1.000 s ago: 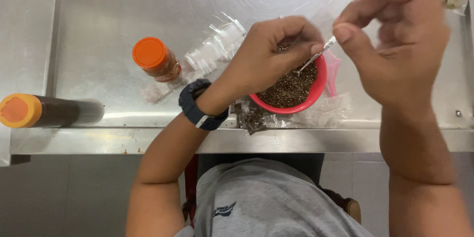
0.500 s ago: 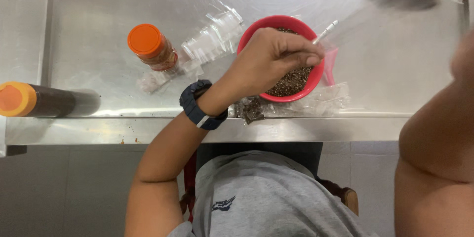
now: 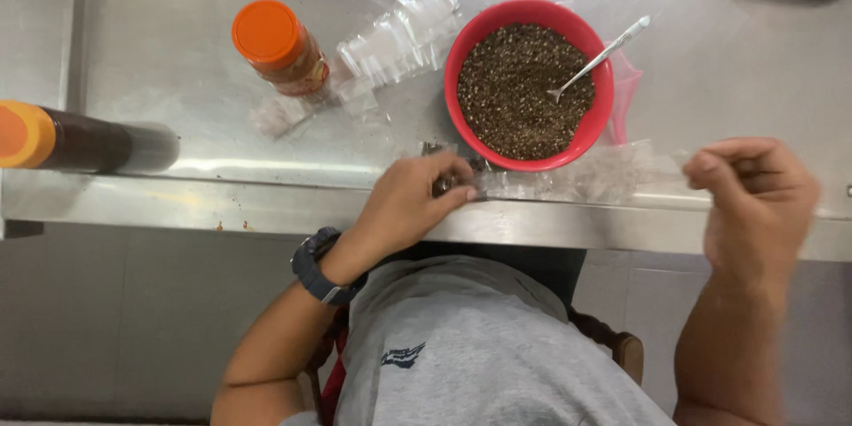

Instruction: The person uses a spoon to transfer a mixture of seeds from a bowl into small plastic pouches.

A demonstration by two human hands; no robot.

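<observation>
A steel bench point(image 3: 177, 80) carries a red bowl point(image 3: 461, 44) of dark seeds with a spoon point(image 3: 599, 58) leaning in it. Along the near edge lies a clear plastic packet point(image 3: 568, 182), its long axis running left to right. The left hand point(image 3: 413, 204) has its grip pinched on the packet's left end; the right hand point(image 3: 759, 200) is loosely curled near the right end, though contact cannot be told.

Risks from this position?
1. The small clear bag stretched between left hand and right hand lies along the counter edge; seeds could spill off.
2. The spoon leans loose over the red bowl rim and might tip out.
</observation>
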